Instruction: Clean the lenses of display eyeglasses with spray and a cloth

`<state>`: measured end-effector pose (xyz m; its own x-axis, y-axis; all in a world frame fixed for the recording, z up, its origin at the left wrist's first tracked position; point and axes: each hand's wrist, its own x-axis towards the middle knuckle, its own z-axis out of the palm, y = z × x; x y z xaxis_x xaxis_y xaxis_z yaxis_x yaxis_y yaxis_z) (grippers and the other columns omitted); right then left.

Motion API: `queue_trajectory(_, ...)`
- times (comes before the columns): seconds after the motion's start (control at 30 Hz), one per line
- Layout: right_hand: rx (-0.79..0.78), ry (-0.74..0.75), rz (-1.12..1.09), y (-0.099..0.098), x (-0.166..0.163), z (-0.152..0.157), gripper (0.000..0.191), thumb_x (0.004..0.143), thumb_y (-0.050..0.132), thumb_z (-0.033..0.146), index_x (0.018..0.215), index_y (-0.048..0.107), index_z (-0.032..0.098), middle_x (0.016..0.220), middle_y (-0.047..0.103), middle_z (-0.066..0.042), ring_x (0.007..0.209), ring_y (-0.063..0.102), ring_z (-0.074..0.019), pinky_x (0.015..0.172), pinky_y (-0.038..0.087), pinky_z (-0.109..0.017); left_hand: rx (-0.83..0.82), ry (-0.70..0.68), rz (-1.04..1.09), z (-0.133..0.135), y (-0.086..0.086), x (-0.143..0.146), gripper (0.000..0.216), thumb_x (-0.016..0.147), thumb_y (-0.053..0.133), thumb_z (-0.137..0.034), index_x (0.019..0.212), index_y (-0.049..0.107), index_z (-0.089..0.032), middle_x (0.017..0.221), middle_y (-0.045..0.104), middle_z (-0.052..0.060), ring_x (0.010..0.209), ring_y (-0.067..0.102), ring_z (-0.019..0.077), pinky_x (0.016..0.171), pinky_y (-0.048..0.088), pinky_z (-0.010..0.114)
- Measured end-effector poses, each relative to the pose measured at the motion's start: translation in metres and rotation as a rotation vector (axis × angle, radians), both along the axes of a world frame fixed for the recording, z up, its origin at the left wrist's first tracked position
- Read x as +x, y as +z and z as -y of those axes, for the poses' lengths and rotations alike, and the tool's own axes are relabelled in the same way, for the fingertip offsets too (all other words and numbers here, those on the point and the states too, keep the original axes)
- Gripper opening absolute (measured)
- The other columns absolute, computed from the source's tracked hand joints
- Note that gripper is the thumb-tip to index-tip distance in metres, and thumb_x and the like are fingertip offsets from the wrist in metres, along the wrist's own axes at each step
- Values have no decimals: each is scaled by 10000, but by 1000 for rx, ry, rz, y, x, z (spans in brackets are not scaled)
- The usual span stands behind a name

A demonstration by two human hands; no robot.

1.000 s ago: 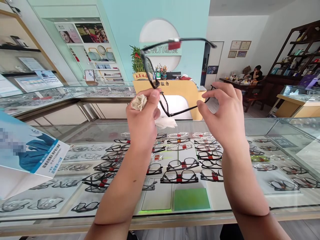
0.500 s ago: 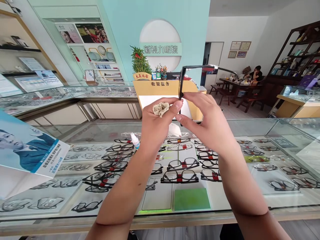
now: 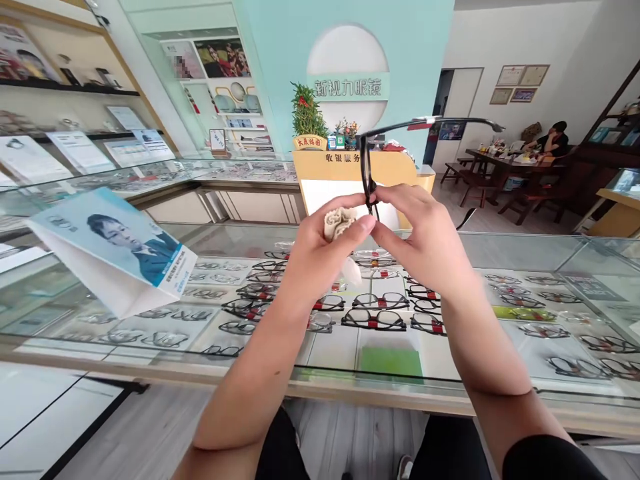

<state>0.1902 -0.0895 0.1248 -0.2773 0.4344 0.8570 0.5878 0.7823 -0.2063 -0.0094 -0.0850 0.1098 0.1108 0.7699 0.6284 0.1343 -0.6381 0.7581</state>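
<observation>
Both hands hold a pair of black eyeglasses (image 3: 365,163) above the glass counter, turned edge-on to me. One temple arm (image 3: 423,124) stretches out to the right at the top; the tip of the other shows beyond my right wrist. My left hand (image 3: 315,250) is closed, its thumb and fingers at the middle of the frame, and a crumpled beige cloth (image 3: 336,223) is tucked in its grip. Opposite it, my right hand (image 3: 423,227) pinches the frame near the bridge with thumb and fingers. The fingertips partly hide the lower lens.
Beneath my arms a glass display counter (image 3: 320,385) holds rows of eyeglasses (image 3: 375,320) and a green card (image 3: 391,362). A folded cardboard sign (image 3: 120,247) stands on its left. Behind are a cash desk (image 3: 350,167) with plants and a person (image 3: 553,140) seated at a table.
The eyeglasses have tilted and turned, so the second temple tip now shows past my right wrist. Both hands keep their hold. My view has swung left and slightly down.
</observation>
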Motion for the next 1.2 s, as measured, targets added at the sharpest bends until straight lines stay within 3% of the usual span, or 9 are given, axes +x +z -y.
queue_trajectory(0.23, 7, -81, 69, -6, -8, 1, 316, 1063, 644, 329, 1319, 815, 258, 1278, 829, -141, 1198, 732, -397, 1082, 580, -639, -250, -30, -29, 40, -35, -43, 355, 961, 797, -497, 1196, 623, -296, 806, 570, -42, 618, 489, 139, 568, 417, 305)
queue_trajectory(0.43, -32, -84, 49, -30, -1, -13, 330, 1074, 617, 362, 1318, 805, 242, 1314, 819, -143, 1177, 724, -383, 1051, 582, -606, -401, -101, -481, 52, -85, -42, 159, 1070, 561, -400, 1123, 474, -278, 910, 555, -21, 735, 487, 184, 687, 417, 345)
queue_trajectory(0.53, -55, -16, 36, -56, 13, -26, 336, 1098, 597, 388, 1304, 801, 220, 1266, 830, -146, 1124, 727, -356, 1043, 585, -568, -278, -206, -742, 51, -113, -20, 68, 1104, 511, -330, 1102, 492, -265, 961, 616, 7, 779, 537, 201, 728, 419, 360)
queue_trajectory(0.7, -25, -183, -69, -101, 35, -51, 384, 1120, 545, 414, 1298, 794, 183, 1287, 821, -200, 1102, 714, -374, 1036, 576, -570, 33, -276, -944, 44, -159, 31, 170, 1071, 493, -100, 1149, 578, -225, 1293, 729, 124, 1074, 730, 254, 886, 515, 373)
queue_trajectory(0.8, -41, -244, -61, -115, 40, -61, 392, 1123, 541, 431, 1319, 779, 189, 1339, 807, -213, 1130, 704, -386, 1051, 574, -573, 81, -286, -1054, 40, -177, 51, 178, 1089, 536, -103, 1173, 648, -212, 1268, 765, 126, 1140, 761, 284, 930, 548, 389)
queue_trajectory(0.9, -68, -268, -29, -121, 41, -64, 390, 1128, 524, 422, 1318, 769, 186, 1367, 800, -219, 1182, 696, -403, 1069, 563, -578, 87, -342, -1047, 36, -177, 54, 142, 1030, 664, -112, 1129, 695, -209, 1232, 789, 123, 1193, 754, 307, 1028, 560, 428)
queue_trajectory(1.03, -128, -265, -4, -122, 37, -65, 407, 1140, 498, 412, 1355, 756, 182, 1392, 796, -220, 1212, 686, -426, 1077, 547, -591, -84, -345, -684, 24, -142, 25, 146, 1014, 750, -319, 1127, 724, -230, 1172, 797, 80, 1044, 735, 245, 905, 560, 364)
queue_trajectory(1.13, -139, -247, -15, -123, 34, -65, 420, 1144, 485, 407, 1366, 748, 167, 1400, 789, -232, 1219, 676, -435, 1080, 538, -602, -240, -224, -528, 4, -109, -11, 238, 1049, 689, -458, 1003, 721, -227, 917, 744, 28, 807, 648, 198, 763, 496, 339)
queue_trajectory(1.2, -132, -240, -30, -123, 33, -65, 424, 1143, 486, 403, 1368, 747, 155, 1395, 789, -234, 1215, 675, -432, 1079, 540, -598, -270, 11, -489, -19, -96, -36, 286, 1043, 688, -500, 972, 713, -224, 886, 724, 29, 813, 640, 210, 774, 482, 350)
